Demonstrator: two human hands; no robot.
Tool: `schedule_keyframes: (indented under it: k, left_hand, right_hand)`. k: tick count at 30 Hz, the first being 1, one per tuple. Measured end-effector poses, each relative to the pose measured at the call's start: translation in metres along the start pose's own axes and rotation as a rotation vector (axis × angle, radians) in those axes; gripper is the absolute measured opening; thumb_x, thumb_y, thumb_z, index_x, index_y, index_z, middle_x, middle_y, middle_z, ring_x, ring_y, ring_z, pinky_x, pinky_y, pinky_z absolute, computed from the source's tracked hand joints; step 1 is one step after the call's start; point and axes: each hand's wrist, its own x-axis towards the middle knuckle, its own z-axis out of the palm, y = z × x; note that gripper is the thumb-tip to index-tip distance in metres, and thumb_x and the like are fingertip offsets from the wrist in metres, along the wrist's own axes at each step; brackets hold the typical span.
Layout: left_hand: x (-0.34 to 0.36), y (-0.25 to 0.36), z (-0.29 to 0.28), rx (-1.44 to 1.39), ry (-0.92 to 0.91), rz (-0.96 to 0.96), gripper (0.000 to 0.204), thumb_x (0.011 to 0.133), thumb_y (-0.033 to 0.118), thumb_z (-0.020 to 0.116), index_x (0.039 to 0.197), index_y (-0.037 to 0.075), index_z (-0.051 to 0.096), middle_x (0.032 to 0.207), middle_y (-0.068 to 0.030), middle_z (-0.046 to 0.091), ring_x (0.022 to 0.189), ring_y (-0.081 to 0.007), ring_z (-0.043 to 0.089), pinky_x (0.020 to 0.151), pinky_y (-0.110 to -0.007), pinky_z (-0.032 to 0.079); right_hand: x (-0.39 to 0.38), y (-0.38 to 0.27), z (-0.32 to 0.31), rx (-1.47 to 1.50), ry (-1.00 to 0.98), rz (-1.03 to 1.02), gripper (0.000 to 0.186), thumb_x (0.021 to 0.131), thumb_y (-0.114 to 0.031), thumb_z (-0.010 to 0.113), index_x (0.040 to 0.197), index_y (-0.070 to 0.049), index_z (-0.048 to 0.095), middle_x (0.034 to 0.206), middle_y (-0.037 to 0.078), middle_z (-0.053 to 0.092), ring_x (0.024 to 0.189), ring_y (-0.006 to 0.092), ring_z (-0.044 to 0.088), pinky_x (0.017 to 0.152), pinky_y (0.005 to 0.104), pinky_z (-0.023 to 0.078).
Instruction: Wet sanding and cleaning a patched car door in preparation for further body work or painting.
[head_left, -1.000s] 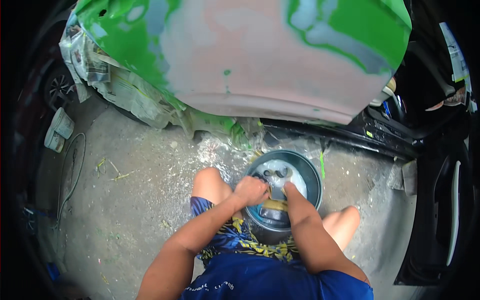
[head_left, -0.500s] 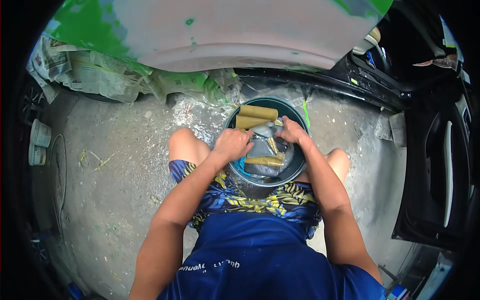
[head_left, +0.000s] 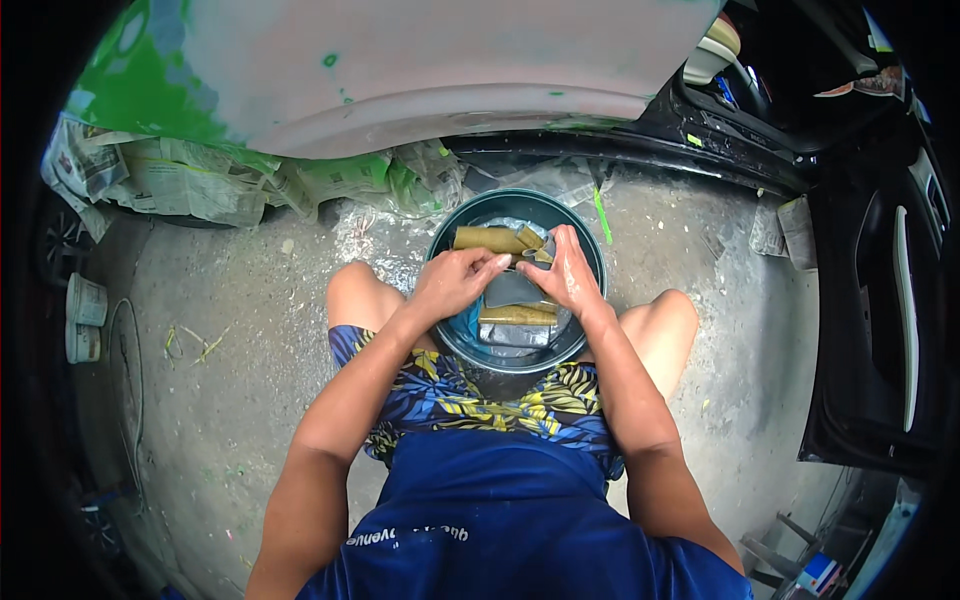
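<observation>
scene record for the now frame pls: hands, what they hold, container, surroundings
left hand: over the basin, fingers on a grey sheet
right hand: gripping the same sheet's other side
basin: round, dark teal, between the knees, holding tan folded pieces
ground: rough concrete
behind basin: car panel, grey with green patches; newspaper under it

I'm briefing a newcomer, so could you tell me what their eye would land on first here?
Both hands, left hand and right hand, meet over a round dark basin of water between the knees, working folded tan sandpaper sheets. Above looms a sanded grey car panel with green paint patches, masked along its lower edge with newspaper.
</observation>
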Motion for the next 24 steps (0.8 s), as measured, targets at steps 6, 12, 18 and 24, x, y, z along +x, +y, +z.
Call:
schedule_keyframes:
  k: [6,12,18,24]
  left_hand:
    - [0.033,-0.012,0.033,-0.682,0.030,-0.346,0.027,0.100,0.029,0.072,0.104,0.003,0.068,0.094,-0.0013,0.072,0.086,-0.0085,0.066,0.076,-0.023,0.056]
    - [0.033,-0.045,0.028,-0.923,-0.032,-0.227,0.018,0.105,0.017,0.063,0.119,0.007,0.068,0.109,-0.0036,0.073,0.097,-0.0100,0.070,0.081,-0.024,0.058]
    - [0.024,-0.039,0.013,-0.888,-0.022,-0.119,0.039,0.108,0.012,0.054,0.145,0.005,0.044,0.115,-0.0088,0.072,0.099,-0.0145,0.070,0.086,-0.028,0.059]
    - [0.019,-0.045,0.011,-0.859,0.005,-0.129,0.043,0.106,0.010,0.057,0.146,0.008,0.042,0.103,-0.0068,0.071,0.088,-0.0133,0.069,0.079,-0.027,0.059]
  right_hand:
    - [-0.002,-0.012,0.008,0.193,-0.148,-0.049,0.076,0.076,-0.038,0.088,0.127,0.002,0.047,0.121,0.021,0.055,0.117,0.0362,0.058,0.102,0.0440,0.046]
    - [0.007,0.007,0.015,0.425,-0.174,0.088,0.032,0.087,-0.021,0.074,0.111,-0.004,0.061,0.097,0.015,0.070,0.092,0.0243,0.068,0.086,0.0353,0.053]
    - [0.012,0.012,0.013,0.674,-0.138,0.162,0.020,0.093,-0.011,0.067,0.111,-0.007,0.059,0.092,0.000,0.064,0.087,0.0082,0.059,0.081,0.0266,0.050]
    - [0.011,0.000,0.004,0.883,-0.325,0.332,0.022,0.094,-0.016,0.072,0.110,-0.007,0.060,0.094,0.000,0.065,0.082,0.0067,0.061,0.071,0.0226,0.051]
